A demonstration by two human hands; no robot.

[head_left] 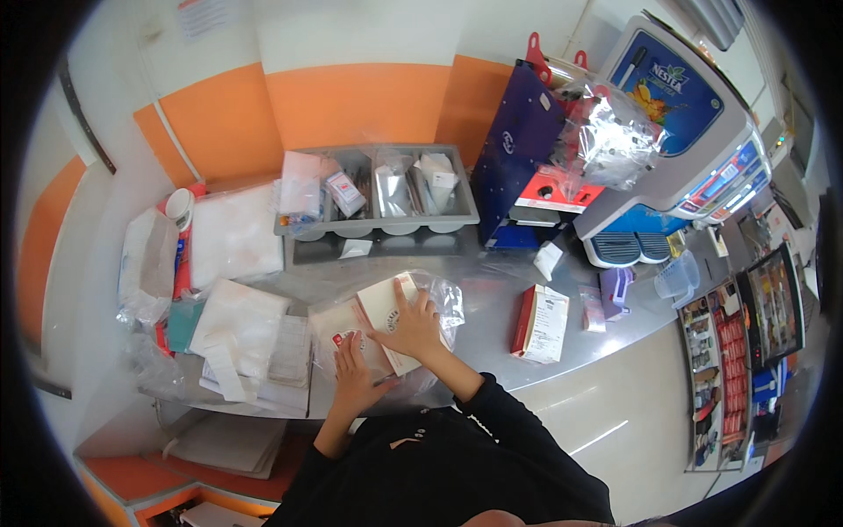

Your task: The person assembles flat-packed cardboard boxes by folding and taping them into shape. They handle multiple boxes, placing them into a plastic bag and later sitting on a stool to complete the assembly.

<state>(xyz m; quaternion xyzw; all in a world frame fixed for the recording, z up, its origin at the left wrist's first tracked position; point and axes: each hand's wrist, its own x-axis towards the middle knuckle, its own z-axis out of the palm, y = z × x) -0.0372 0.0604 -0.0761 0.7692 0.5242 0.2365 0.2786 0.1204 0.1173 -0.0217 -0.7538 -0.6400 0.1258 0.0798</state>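
Note:
In front of me on the metal counter lies a clear plastic bag (450,303) with flat cream printed packs (379,303) in it or on top of it; I cannot tell which. My right hand (413,327) rests on the right-hand pack with its fingers spread. Close by on the left, my left hand (354,382) touches the lower part of the left-hand pack (334,325), fingers stretched out. Neither hand is wrapped round anything. Parts of the packs are covered by my palms.
Stacks of white paper (237,233) fill the left side. Behind stands a grey divided tray (465,215) of packets. A red-sided box with a paper slip (544,325) lies to the right, near a purple holder (615,294), a purple machine (518,132) and a drink dispenser (676,114).

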